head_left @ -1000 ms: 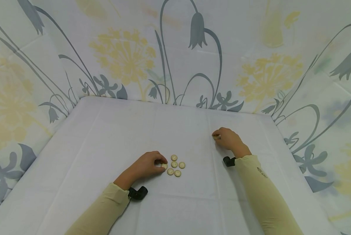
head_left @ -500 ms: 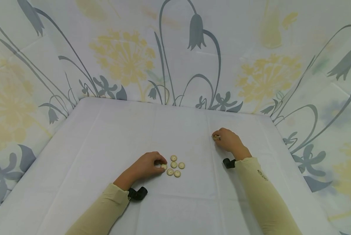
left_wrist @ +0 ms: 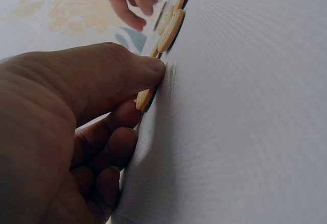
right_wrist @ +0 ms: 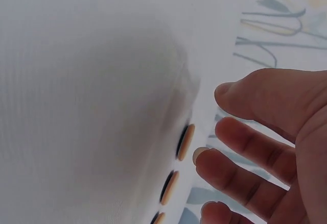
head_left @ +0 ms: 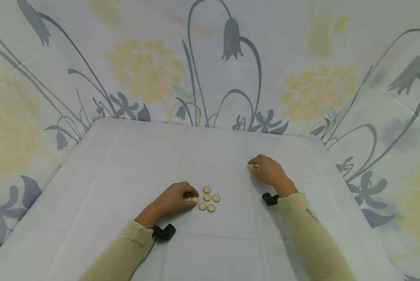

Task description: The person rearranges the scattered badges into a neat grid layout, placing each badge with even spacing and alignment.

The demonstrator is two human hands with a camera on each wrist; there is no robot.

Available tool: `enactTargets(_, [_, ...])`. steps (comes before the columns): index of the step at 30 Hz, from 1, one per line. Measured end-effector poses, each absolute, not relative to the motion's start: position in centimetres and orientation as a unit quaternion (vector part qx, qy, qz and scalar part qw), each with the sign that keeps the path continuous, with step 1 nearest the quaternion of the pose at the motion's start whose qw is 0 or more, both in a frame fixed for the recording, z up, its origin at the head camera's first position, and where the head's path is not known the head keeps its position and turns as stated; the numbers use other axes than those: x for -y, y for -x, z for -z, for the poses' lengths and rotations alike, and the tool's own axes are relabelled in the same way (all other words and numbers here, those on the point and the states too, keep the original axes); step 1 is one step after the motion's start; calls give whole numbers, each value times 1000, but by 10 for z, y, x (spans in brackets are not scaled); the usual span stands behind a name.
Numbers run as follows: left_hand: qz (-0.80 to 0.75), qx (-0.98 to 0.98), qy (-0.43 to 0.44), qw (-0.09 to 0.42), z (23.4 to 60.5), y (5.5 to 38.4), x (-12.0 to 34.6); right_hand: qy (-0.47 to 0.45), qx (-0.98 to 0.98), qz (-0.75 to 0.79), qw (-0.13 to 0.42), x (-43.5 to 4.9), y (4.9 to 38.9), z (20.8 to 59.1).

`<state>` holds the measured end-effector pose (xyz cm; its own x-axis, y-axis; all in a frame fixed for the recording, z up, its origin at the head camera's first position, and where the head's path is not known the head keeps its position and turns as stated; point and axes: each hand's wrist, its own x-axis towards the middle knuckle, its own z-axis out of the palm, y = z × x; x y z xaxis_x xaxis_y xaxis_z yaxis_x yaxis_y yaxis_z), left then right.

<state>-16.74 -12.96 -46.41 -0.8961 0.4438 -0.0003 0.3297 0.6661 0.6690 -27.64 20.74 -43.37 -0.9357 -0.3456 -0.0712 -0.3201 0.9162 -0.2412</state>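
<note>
My left hand (head_left: 175,198) rests low over the white cloth and pinches a cream round button (left_wrist: 144,99) between thumb and forefinger. Right of it lies a small cluster of similar buttons (head_left: 207,198), flat and close together. Farther back and to the right is my right hand (head_left: 267,170), its fingers bent downward close to the cloth. A pale button (head_left: 255,166) shows beside its fingertips. The right wrist view has this hand's thumb and fingers apart with nothing between them, and a row of buttons (right_wrist: 186,142) lies on the cloth beyond the fingertips.
White cloth (head_left: 132,152) with fold creases covers the table. Flower-patterned fabric (head_left: 210,74) stands behind it and at both sides. A dark wrist camera (head_left: 164,233) sits at the left cuff, another camera (head_left: 269,199) at the right one.
My right hand has shifted slightly left and toward me, and its fingers look a little more parted. The left hand keeps its pinch on the button, and the cluster stays as it was.
</note>
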Motion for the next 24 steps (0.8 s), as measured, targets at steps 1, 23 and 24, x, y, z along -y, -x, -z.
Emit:
enactTargets(1, [-349, -909, -213, 80, 464, 167, 130, 172, -977, 113, 55, -206, 275, 433])
enactTargets(23, [-345, -910, -220, 71, 469, 169, 130, 237, -965, 104, 47, -172, 239, 430])
enactTargets(24, [-345, -909, -220, 72, 469, 169, 129, 239, -964, 104, 51, -170, 237, 430])
